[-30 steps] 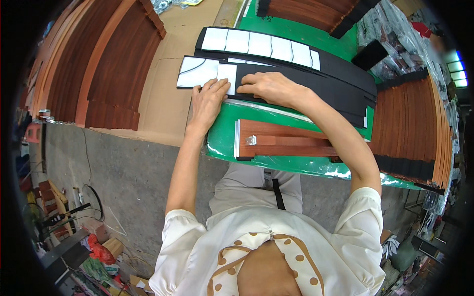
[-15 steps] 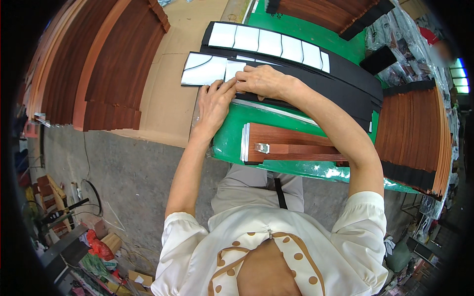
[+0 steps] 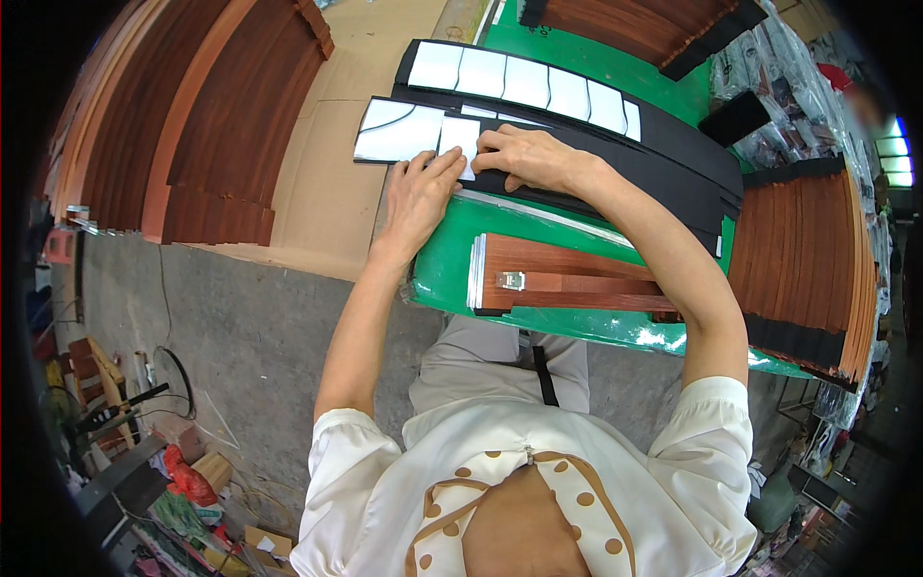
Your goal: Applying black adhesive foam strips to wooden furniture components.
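Note:
A white rectangular piece (image 3: 460, 133) lies across a long black strip (image 3: 596, 173) on the table, beside a larger shiny silver-white panel (image 3: 399, 132). My left hand (image 3: 420, 197) is laid with outstretched fingers on the near edge, its fingertips touching the white piece. From the right my right hand (image 3: 529, 159) reaches in, fingers curled at the piece's right edge. Whether anything is between those fingertips is hidden. Just beyond, another black strip carries a row of shiny white panels (image 3: 524, 81).
A brown wood-grain bundle with a metal clip (image 3: 567, 274) lies on the green tabletop (image 3: 442, 264) nearest me. Brown slats are stacked at the right (image 3: 803, 255) and at the left (image 3: 221, 125), the latter on cardboard (image 3: 322, 173). A dark phone-like slab (image 3: 735, 117) is at the far right.
My right hand has shifted slightly right, off the white piece, uncovering more of it. My left fingers remain at its near edge.

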The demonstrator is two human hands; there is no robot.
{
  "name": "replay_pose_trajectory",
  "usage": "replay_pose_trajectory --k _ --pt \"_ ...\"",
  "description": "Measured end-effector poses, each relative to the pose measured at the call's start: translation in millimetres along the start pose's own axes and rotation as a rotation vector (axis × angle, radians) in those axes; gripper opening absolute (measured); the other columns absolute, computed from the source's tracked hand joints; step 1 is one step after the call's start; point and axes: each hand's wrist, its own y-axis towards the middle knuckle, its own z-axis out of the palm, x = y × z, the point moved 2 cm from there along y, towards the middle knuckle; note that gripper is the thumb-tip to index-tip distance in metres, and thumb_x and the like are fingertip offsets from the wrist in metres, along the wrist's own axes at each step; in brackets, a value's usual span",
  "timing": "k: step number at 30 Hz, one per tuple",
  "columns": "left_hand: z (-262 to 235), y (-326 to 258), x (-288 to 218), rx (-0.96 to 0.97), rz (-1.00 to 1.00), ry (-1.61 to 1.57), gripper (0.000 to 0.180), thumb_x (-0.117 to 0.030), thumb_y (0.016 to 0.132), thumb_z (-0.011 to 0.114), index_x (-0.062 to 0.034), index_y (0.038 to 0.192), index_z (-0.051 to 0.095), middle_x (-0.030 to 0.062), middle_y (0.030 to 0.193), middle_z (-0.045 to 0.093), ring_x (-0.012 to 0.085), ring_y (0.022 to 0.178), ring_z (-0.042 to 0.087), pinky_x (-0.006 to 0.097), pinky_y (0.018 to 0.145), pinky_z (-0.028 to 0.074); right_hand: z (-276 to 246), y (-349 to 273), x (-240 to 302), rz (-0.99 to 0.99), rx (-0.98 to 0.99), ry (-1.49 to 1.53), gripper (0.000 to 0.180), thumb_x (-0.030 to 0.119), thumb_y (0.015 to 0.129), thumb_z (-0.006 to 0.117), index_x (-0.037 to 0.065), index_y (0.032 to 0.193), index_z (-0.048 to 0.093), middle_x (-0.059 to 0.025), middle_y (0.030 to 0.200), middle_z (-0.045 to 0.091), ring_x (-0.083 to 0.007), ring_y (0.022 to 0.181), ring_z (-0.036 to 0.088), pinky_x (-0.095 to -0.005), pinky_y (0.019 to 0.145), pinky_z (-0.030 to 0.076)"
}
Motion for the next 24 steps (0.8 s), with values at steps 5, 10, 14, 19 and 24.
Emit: replay_pose_trajectory --k 5,10,14,19,24 --pt "0 1 1 -0.005 0.004 0.002 0.038 -0.012 0.08 0.064 -0.0082 0.118 0.061 0.0025 0.126 0.057 0.0243 0.112 0.052 0.039 0.092 0.04 3 1 -4 -0.041 0.008 -0.042 0.052 0.005 0.065 0.073 0.017 0.113 0.058 -0.0044 0.115 0.05 -0.024 0.107 0.051 -0.0324 0.088 0.052" --pt "-1 2 -1 0.011 -0.008 -0.003 0.037 -0.011 0.08 0.064 -0.0079 0.117 0.061 0.0025 0.125 0.057 0.0234 0.11 0.053 0.039 0.091 0.04 -3 9 -1 -0.056 0.052 -0.071 0.051 0.004 0.063 0.074 0.016 0.11 0.058 -0.0045 0.108 0.051 -0.0252 0.102 0.051 -0.0341 0.082 0.053" --pt "-1 2 -1 0.03 -0.016 0.016 0.036 -0.01 0.081 0.063 -0.0084 0.117 0.061 0.0021 0.125 0.058 0.0229 0.109 0.053 0.039 0.09 0.041 -6 20 2 -0.066 0.111 -0.072 0.051 0.003 0.06 0.075 0.015 0.107 0.059 -0.0038 0.103 0.051 -0.0251 0.1 0.051 -0.0344 0.082 0.053" --pt "0 1 -2 0.04 -0.036 0.0 0.036 -0.01 0.081 0.062 -0.0093 0.117 0.061 0.0017 0.125 0.057 0.0228 0.109 0.053 0.038 0.09 0.04 0 13 -3 0.027 0.069 -0.024 0.053 0.002 0.058 0.076 0.016 0.106 0.058 -0.0011 0.104 0.054 -0.0243 0.102 0.051 -0.0328 0.084 0.053" --pt "0 0 0 0.019 -0.032 -0.012 0.037 -0.01 0.081 0.063 -0.0097 0.118 0.061 0.0017 0.127 0.056 0.0227 0.11 0.053 0.038 0.091 0.039 4 8 -3 0.017 -0.008 0.003 0.05 0.004 0.059 0.076 0.014 0.105 0.058 -0.0001 0.104 0.055 -0.0235 0.104 0.05 -0.0327 0.085 0.054"
